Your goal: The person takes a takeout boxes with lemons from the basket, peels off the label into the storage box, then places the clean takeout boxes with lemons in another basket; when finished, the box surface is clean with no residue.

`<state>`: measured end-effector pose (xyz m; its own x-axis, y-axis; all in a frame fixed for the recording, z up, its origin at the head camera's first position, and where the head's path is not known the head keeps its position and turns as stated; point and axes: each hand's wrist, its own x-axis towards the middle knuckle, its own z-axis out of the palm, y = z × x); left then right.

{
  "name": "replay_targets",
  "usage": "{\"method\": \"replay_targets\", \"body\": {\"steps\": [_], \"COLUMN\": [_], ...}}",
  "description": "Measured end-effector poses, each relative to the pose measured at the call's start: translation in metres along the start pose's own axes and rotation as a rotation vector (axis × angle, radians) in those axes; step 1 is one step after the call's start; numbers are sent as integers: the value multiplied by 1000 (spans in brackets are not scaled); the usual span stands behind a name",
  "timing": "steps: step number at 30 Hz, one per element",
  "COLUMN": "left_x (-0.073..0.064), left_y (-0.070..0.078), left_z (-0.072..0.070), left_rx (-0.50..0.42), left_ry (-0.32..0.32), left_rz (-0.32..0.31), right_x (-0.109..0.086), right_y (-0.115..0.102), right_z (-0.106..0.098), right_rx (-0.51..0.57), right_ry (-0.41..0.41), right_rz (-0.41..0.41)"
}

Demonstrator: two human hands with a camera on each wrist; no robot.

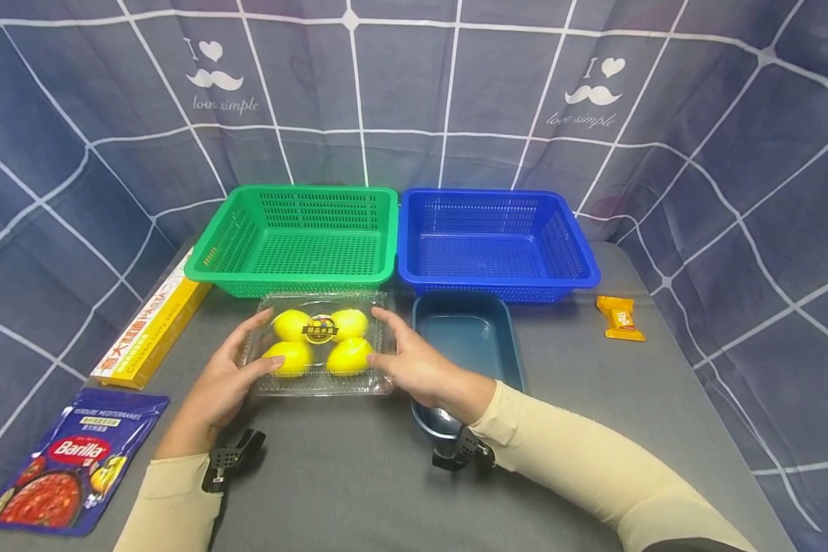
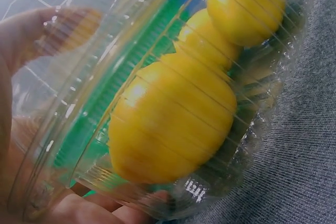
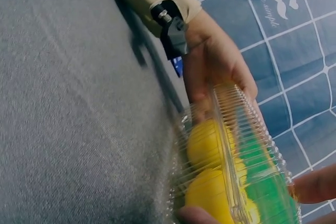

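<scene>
A clear plastic clamshell box point(image 1: 317, 386) with several yellow lemons point(image 1: 349, 358) inside and a dark round label point(image 1: 320, 329) on its lid is held between both hands. My left hand point(image 1: 224, 379) grips its left side, thumb over the lid; in the left wrist view fingers point(image 2: 131, 211) curl under the bottom edge. On the opposite side, my right hand point(image 1: 421, 364) grips the box, thumb near the front corner. The right wrist view shows the right hand point(image 3: 223, 64) against the box's ribbed end. Its underside is mostly hidden.
Behind the box stand a green basket point(image 1: 290, 285) and a blue basket point(image 1: 497, 289). A dark teal tray point(image 1: 507, 337) lies partly under my right forearm. Left are a pasta box point(image 1: 148, 330) and a Barilla pouch point(image 1: 79, 460); right, an orange packet point(image 1: 619, 318).
</scene>
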<state>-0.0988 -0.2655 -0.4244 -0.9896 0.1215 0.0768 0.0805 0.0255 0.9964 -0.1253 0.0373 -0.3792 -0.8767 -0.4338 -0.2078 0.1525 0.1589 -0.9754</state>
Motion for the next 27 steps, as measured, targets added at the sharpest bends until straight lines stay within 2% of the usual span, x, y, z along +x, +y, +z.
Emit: {"method": "replay_targets", "body": {"steps": [14,17,22,27], "left_x": [0,-1,-3,-2], "left_y": [-3,-4,-2,0], "left_z": [-1,-1,-1,0], "left_rx": [34,40,68,59], "left_ry": [-1,3,4,8], "left_rz": [3,4,-4,1], "right_x": [-21,-26,-32,-30], "right_y": [-2,-4,-15,-25], "right_z": [-14,-21,-43,-72], "right_rx": [131,170,350,560], "right_ry": [-52,-52,15,147], "right_rz": [19,-5,-109,-201]}}
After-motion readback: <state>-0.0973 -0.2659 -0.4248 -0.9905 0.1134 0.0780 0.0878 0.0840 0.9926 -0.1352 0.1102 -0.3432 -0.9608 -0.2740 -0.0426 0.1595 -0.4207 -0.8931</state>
